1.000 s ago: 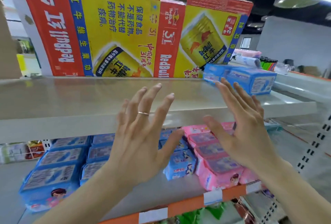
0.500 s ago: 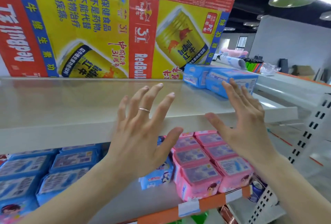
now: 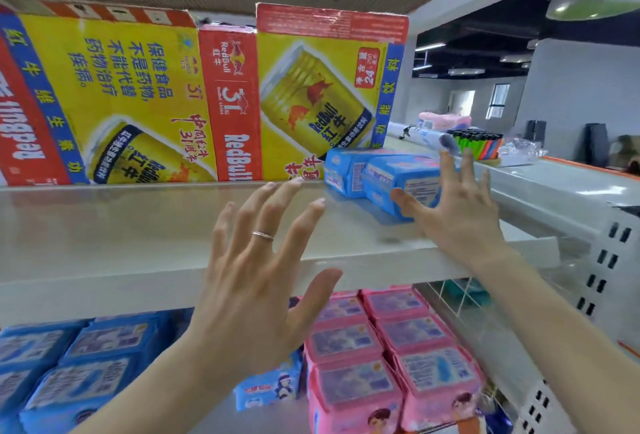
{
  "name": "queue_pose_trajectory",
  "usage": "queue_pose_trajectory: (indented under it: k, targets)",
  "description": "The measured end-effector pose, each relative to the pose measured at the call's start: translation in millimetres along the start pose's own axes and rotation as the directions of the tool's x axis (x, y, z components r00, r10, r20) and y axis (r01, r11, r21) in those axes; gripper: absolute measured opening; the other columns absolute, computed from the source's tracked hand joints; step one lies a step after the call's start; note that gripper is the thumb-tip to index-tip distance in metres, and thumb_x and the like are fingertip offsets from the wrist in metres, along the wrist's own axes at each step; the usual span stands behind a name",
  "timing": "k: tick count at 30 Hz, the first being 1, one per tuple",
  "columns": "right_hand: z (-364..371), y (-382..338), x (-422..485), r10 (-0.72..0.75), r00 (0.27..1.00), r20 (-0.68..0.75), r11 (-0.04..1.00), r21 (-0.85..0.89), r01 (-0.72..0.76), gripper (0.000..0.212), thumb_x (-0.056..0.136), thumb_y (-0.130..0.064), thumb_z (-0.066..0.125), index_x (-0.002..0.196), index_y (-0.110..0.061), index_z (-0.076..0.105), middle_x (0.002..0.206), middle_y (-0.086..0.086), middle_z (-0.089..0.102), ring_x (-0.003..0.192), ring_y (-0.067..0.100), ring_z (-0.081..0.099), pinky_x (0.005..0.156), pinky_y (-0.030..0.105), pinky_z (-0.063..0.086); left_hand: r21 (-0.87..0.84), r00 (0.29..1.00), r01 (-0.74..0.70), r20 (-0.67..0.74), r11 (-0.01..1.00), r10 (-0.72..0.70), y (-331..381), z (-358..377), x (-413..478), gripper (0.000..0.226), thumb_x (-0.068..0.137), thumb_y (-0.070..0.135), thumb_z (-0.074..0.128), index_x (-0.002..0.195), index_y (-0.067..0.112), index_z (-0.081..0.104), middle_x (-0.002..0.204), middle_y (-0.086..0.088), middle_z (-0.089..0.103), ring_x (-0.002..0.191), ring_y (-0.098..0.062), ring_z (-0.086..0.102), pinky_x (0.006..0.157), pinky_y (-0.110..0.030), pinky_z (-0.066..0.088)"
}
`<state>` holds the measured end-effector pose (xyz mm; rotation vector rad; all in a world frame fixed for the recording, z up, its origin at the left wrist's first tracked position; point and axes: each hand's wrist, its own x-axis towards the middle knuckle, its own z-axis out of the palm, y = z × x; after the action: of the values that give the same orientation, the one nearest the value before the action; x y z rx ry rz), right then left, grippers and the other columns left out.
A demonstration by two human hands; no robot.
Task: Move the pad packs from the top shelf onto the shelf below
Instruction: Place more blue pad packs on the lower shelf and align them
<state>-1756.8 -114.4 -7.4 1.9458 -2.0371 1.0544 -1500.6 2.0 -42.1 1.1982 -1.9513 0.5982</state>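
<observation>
I am bringing my right hand (image 3: pixel 460 215), fingers spread and holding nothing, forward up to the blue pad packs (image 3: pixel 377 170) on the top shelf (image 3: pixel 138 225), so pickup is beginning, while my left hand (image 3: pixel 256 295) is hovering open

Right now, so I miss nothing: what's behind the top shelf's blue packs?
A yellow Red Bull carton stands behind the blue packs; the right hand hides their right end.

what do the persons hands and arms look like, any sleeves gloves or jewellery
Both hands are bare, with no gloves. The left hand wears a thin, plain metal ring on one finger; the right hand shows no ring. The left forearm and right forearm are uncovered, with no sleeve, watch or bracelet in view.
</observation>
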Motion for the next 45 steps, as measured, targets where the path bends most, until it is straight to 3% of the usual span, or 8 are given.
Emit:
queue_pose_trajectory:
  k: [14, 21, 27, 31, 36, 39, 42, 45]
  targets:
    - [17, 4, 64, 0.016, 0.962, 0.273, 0.999, -0.05, -0.003, 0.129, 0.056, -0.096, 0.053, 0.155, -0.042, -0.009, 0.164, 0.006, -0.019, 0.148, 0.05, -0.01, 0.113, 0.069, 0.014, 0.154, 0.988, 0.129, 0.061, 0.98, -0.14, 16, -14, -27, 0.063, 0.095, 0.054, 0.044, 0.143, 0.014, 0.053, 0.157, -0.01, 0.038, 0.144, -0.035, 0.034, 0.105, -0.07, 0.032]
    - [-1, -6, 42, -0.016, 0.995, -0.098, 0.984, 0.174, 0.033, 0.093, 0.072, -0.054, 0.078, 0.15, -0.029, 0.034, 0.141, 0.018, 0.031, 0.125, 0.045, 0.042, 0.105, 0.051, 0.037, 0.043, 0.989, 0.124, 0.071, 0.991, -0.127, 15, -24, -33, 0.062, 0.097, 0.057, 0.041, 0.145, 0.018, 0.048, 0.158, -0.004, 0.035, 0.147, -0.029, 0.032, 0.111, -0.064, 0.031]
    - [-44, -40, -34, -0.058, 0.91, -0.41, 0.918, 0.336, 0.209, 0.088, 0.065, -0.063, 0.065, 0.145, -0.036, 0.04, 0.132, 0.013, 0.038, 0.114, 0.017, 0.045, 0.099, 0.03, 0.044, -0.317, 0.977, 0.209, 0.109, 0.925, -0.184, 4, -43, -51, 0.056, 0.096, 0.057, 0.042, 0.146, 0.031, 0.038, 0.156, 0.014, 0.032, 0.141, -0.008, 0.035, 0.105, -0.026, 0.034]
    - [-48, -76, -112, -0.084, 0.864, -0.496, 0.863, 0.398, 0.312, 0.085, 0.068, -0.061, 0.068, 0.144, -0.036, 0.043, 0.127, 0.006, 0.035, 0.105, -0.01, 0.033, 0.084, -0.008, 0.026, -0.562, 0.945, 0.328, 0.178, 0.76, -0.276, -8, -61, -71, 0.051, 0.093, 0.061, 0.045, 0.138, 0.039, 0.046, 0.136, 0.019, 0.057, 0.123, 0.001, 0.056, 0.101, -0.037, 0.051]
    - [-13, -126, -222, -0.183, 0.838, -0.515, 0.858, 0.332, 0.392, 0.085, 0.071, -0.056, 0.076, 0.146, -0.026, 0.047, 0.132, 0.018, 0.039, 0.124, 0.01, 0.041, 0.099, 0.001, 0.027, -0.831, 0.824, 0.529, 0.453, 0.174, -0.34, -17, -82, -106, 0.041, 0.079, 0.065, 0.053, 0.104, 0.04, 0.073, 0.113, 0.009, 0.074, 0.099, -0.015, 0.073, 0.085, -0.03, 0.059]
    - [18, -153, -275, -0.257, 0.835, -0.486, 0.845, 0.307, 0.439, 0.09, 0.068, -0.049, 0.086, 0.144, -0.015, 0.05, 0.134, 0.024, 0.036, 0.13, 0.037, 0.043, 0.106, 0.035, 0.043, -0.759, 0.658, 0.65, 0.594, -0.05, -0.463, -26, -84, -131, 0.05, 0.069, 0.069, 0.062, 0.085, 0.025, 0.077, 0.099, -0.004, 0.078, 0.091, -0.022, 0.075, 0.079, -0.035, 0.062]
    - [42, -173, -313, -0.245, 0.912, -0.329, 0.852, 0.375, 0.364, 0.098, 0.064, -0.05, 0.089, 0.145, -0.015, 0.046, 0.144, 0.018, 0.027, 0.14, 0.037, 0.031, 0.108, 0.052, 0.041, -0.668, 0.522, 0.735, 0.669, -0.119, -0.529, -39, -84, -162, 0.066, 0.068, 0.074, 0.072, 0.088, 0.011, 0.073, 0.079, -0.005, 0.076, 0.073, -0.012, 0.073, 0.066, -0.028, 0.062]
    - [57, -189, -350, -0.233, 0.961, -0.151, 0.805, 0.524, 0.278, 0.094, 0.072, -0.063, 0.075, 0.15, -0.029, 0.036, 0.152, 0.008, 0.02, 0.148, 0.015, 0.018, 0.115, 0.03, 0.03, -0.604, 0.44, 0.793, 0.663, -0.085, -0.605, -60, -86, -199, 0.05, 0.065, 0.068, 0.078, 0.088, 0.025, 0.07, 0.073, 0.013, 0.075, 0.074, -0.012, 0.073, 0.075, -0.038, 0.061]
